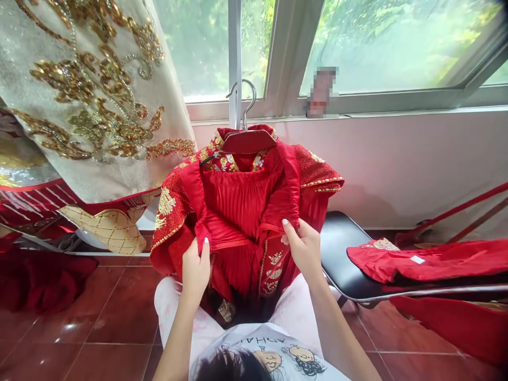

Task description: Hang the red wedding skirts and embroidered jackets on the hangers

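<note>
A red jacket with gold embroidery and beaded edges hangs on a hanger, whose metal hook is at the upright pole in front of the window. Over the jacket's front lies a red pleated garment with smooth, wide bands at its sides. My left hand pinches its lower left edge, thumb on top. Opposite, my right hand grips the lower right edge between thumb and fingers. Below it an embroidered panel shows. The fingers under the cloth are partly hidden.
A black chair on the right bears a folded red garment. At left hang a cream cloth with gold sequins and a gold quilted piece. Dark red fabric sits low at left, by the tiled floor.
</note>
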### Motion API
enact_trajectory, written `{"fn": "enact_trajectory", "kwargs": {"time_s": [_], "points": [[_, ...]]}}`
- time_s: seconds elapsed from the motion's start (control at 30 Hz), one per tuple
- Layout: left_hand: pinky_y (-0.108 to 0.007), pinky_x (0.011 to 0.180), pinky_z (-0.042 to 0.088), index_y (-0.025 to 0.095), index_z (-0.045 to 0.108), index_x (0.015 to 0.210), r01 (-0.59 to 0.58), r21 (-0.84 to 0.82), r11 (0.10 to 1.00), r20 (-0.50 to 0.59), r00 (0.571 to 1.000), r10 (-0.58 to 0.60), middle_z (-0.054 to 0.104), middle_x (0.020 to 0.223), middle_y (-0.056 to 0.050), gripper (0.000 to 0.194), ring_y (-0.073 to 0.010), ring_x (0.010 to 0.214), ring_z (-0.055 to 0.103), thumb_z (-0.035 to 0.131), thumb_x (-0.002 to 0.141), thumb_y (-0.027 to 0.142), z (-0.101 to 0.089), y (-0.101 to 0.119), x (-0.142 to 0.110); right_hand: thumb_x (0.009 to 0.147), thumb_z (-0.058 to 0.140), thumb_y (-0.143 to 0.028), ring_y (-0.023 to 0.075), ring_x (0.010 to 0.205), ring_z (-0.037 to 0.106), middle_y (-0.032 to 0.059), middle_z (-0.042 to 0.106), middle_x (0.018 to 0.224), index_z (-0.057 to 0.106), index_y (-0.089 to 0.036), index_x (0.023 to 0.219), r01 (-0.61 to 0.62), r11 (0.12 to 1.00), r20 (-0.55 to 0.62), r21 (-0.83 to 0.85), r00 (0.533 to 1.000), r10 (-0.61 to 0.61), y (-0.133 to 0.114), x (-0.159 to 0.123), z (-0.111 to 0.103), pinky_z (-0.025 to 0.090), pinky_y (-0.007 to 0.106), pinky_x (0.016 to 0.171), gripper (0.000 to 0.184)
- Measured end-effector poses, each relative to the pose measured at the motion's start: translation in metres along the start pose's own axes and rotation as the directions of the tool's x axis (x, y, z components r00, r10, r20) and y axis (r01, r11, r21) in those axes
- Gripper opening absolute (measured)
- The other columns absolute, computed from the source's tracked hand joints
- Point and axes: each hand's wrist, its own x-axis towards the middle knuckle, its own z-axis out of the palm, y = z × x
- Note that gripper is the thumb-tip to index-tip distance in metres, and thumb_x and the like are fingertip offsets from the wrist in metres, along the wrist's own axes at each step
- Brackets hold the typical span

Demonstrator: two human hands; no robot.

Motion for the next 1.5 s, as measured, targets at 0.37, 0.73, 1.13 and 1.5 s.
{"fn": "enact_trajectory", "kwargs": {"time_s": [0.37,0.73,1.13,1.5], "points": [[-0.026,0.055,0.03,0.02,0.045,0.066,-0.326,0.237,0.915,0.013,0.943,0.333,0.052,0.06,0.0,0.033,-0.0141,0.054,0.046,0.046,0.091,0.042,-0.003,0.102,0.073,0.087,0.053,-0.046,0.0101,0.041,0.05,-0.0038,0.05,0.044,0.042,-0.02,0.061,0.106,0.979,0.276,0.172,0.949,-0.151,-0.06,0.034,0.059,0.037,0.021,0.045,0.038],[-0.026,0.063,0.042,0.019,0.058,0.074,-0.02,0.043,0.999,0.116,0.993,0.015,0.065,0.069,-0.002,0.034,-0.0158,0.064,0.06,0.06,0.079,0.052,0.041,0.001,0.031,0.084,0.057,-0.044,0.0117,0.053,0.049,-0.0004,0.06,0.061,0.055,-0.017,0.073,0.057,0.997,0.205,0.048,0.976,-0.066,0.012,0.011,0.051,0.039,0.023,0.053,0.028],[-0.033,0.081,0.053,0.012,0.061,0.112,0.051,-0.03,0.998,0.231,0.972,-0.043,0.073,0.097,-0.015,0.032,-0.0235,0.09,0.07,0.054,0.09,0.034,0.131,-0.045,-0.02,0.094,0.041,-0.032,0.0178,0.058,0.064,0.007,0.067,0.065,0.066,-0.017,0.076,-0.029,0.671,0.457,-0.741,0.711,0.535,0.05,-0.03,0.019,0.043,0.026,0.059,0.034],[-0.03,0.075,0.05,0.019,0.063,0.099,-0.055,0.077,0.995,0.183,0.982,0.04,0.069,0.1,-0.01,0.018,-0.021,0.087,0.067,0.048,0.091,0.025,0.142,-0.06,-0.006,0.09,0.048,-0.027,0.0162,0.076,0.067,0.0063,0.072,0.089,0.065,-0.018,0.107,-0.203,0.916,0.444,-0.347,0.824,0.351,0.064,-0.038,0.057,0.049,0.025,0.069,0.025]]}}
